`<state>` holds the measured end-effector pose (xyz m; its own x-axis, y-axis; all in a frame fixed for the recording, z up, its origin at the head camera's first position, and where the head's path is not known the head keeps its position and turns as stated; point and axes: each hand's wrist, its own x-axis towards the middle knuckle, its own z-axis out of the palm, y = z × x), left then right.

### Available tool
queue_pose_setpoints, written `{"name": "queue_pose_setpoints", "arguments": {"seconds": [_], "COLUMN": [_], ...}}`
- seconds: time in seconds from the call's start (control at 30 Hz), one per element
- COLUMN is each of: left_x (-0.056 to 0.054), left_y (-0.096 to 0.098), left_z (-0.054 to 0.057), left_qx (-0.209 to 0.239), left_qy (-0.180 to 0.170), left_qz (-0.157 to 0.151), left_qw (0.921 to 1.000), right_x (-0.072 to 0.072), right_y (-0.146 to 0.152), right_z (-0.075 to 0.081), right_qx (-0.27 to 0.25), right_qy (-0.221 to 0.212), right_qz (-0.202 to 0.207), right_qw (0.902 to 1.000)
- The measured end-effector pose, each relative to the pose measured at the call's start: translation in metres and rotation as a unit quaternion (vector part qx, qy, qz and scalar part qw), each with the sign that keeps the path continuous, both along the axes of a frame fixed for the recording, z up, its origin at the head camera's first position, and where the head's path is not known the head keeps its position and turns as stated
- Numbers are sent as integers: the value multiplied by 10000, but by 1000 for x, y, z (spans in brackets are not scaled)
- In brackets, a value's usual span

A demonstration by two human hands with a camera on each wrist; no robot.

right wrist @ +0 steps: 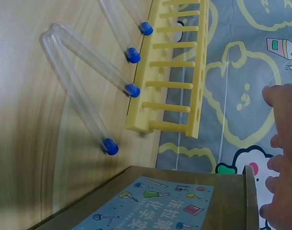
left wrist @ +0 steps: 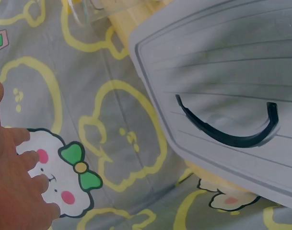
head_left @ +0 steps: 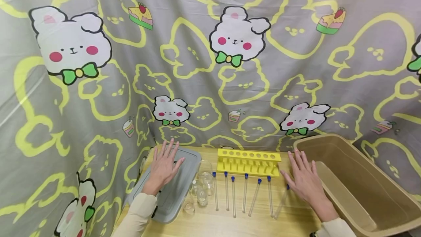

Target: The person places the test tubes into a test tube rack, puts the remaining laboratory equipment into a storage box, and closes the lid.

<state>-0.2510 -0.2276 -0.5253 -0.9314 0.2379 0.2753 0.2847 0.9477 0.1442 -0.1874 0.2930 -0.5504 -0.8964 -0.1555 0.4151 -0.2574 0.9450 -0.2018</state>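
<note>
My left hand [head_left: 163, 168], fingers straight and slightly spread, is held over the grey lid [head_left: 175, 196] in the head view. A curved black handle [left wrist: 232, 139] shows on that lid in the left wrist view. My right hand [head_left: 305, 180] reaches forward, fingers extended, beside the left rim of the brown bin [head_left: 371, 178]. Neither hand holds anything. Between them stands a yellow test tube rack [head_left: 250, 173] with a row of holes. Several clear test tubes [head_left: 234, 200] with blue caps lie in front of it; the rightmost is partly hidden by my right hand.
Clear glassware [head_left: 202, 196], including a small beaker [head_left: 189, 207], stands at the lid's right edge. A blue printed label [right wrist: 150, 206] covers part of the bin's side. Patterned grey curtain [head_left: 197, 83] hangs behind and left of the wooden table [head_left: 236, 226].
</note>
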Motion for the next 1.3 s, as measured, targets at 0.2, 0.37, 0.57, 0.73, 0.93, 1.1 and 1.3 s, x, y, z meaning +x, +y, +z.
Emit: {"name": "queue_pose_setpoints", "arguments": {"seconds": [0.2,0.37,0.57,0.73,0.93,1.1,1.3], "left_x": [0,1,4,8,18,33,57], "left_y": [4,5,4,11,27,43,70], "left_z": [0,-2,-4,-3,2,2,-1], "left_qx": [7,62,49,217,380,566,1169], "left_qy": [19,80,70,-97,6,471,959], "left_qz": [-7,-34,25,12,-151,-273,-506], "left_qw": [10000,9999,10000,9997,9992,9969,9872], "right_x": [0,0,-4,-13,-28,-46,-66], "right_y": [1,0,-8,-17,-25,-29,-29], "right_z": [-3,-4,-4,-3,-3,-11,-27], "right_qx": [38,44,26,-133,-261,-419,-575], "right_qy": [1,43,279,534,484,-16,-463], "right_qz": [5,26,255,613,902,873,885], "right_qw": [10000,10000,9993,9966,9944,9953,9933]}}
